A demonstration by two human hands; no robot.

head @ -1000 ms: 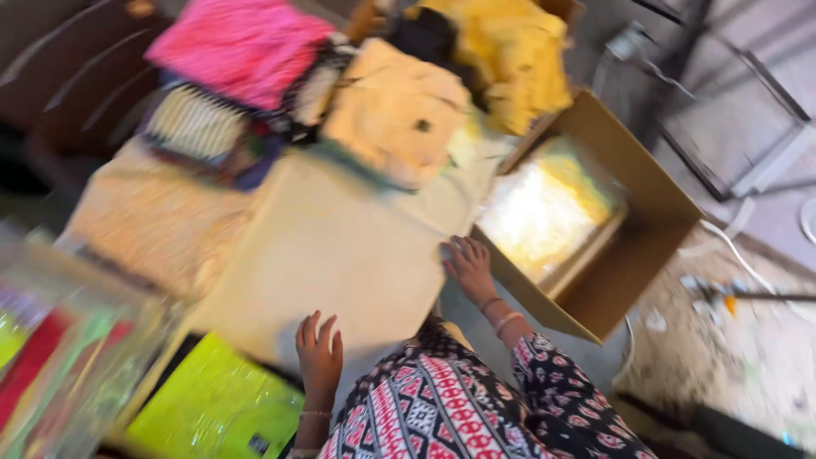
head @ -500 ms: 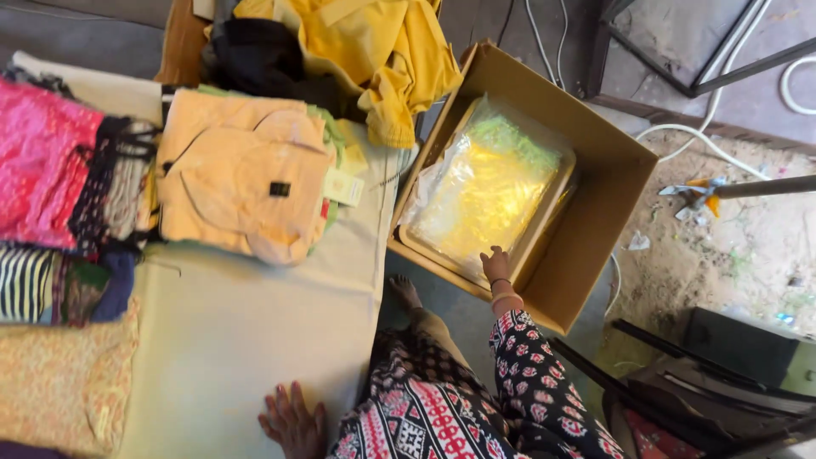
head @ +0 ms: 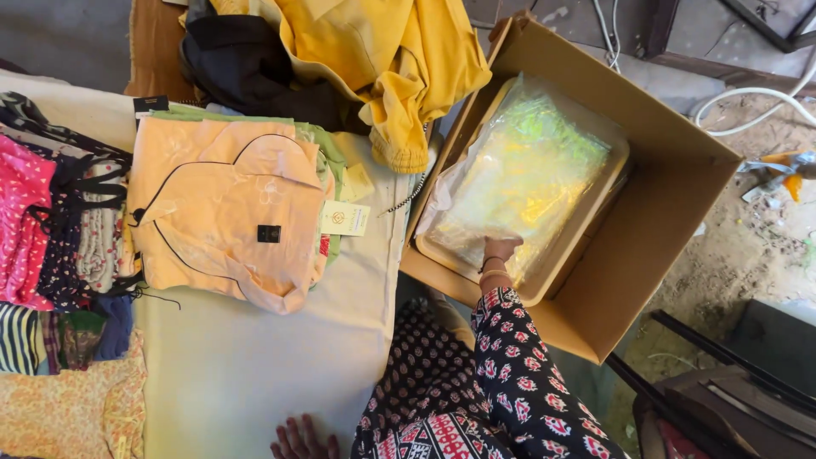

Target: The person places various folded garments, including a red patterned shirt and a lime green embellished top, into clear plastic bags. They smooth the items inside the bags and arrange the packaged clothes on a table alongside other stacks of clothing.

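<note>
My right hand (head: pixel 500 249) reaches into an open cardboard box (head: pixel 671 195) and rests on the near edge of a shiny clear plastic packet (head: pixel 527 170) with yellow-green cloth inside. Its fingertips are tucked at the packet's edge, so I cannot tell whether it grips. The packet lies on top of a stack in the box. My left hand (head: pixel 302 438) lies flat on the pale cloth-covered table (head: pixel 255 365) at the bottom edge, fingers spread, holding nothing. My patterned sleeve runs from the bottom up to the box.
A folded peach garment (head: pixel 225 204) with a paper tag (head: pixel 344 218) tops a pile left of the box. Yellow (head: pixel 382 59) and black (head: pixel 238 64) clothes lie heaped behind. Pink (head: pixel 21 212), striped (head: pixel 17 336) and floral (head: pixel 68 408) garments line the left. A white cable (head: pixel 748 98) crosses the dirt floor.
My right hand moved from the table edge to the box and down onto the plastic packet. The view swung right and closer to the box. My left hand stayed on the cloth.
</note>
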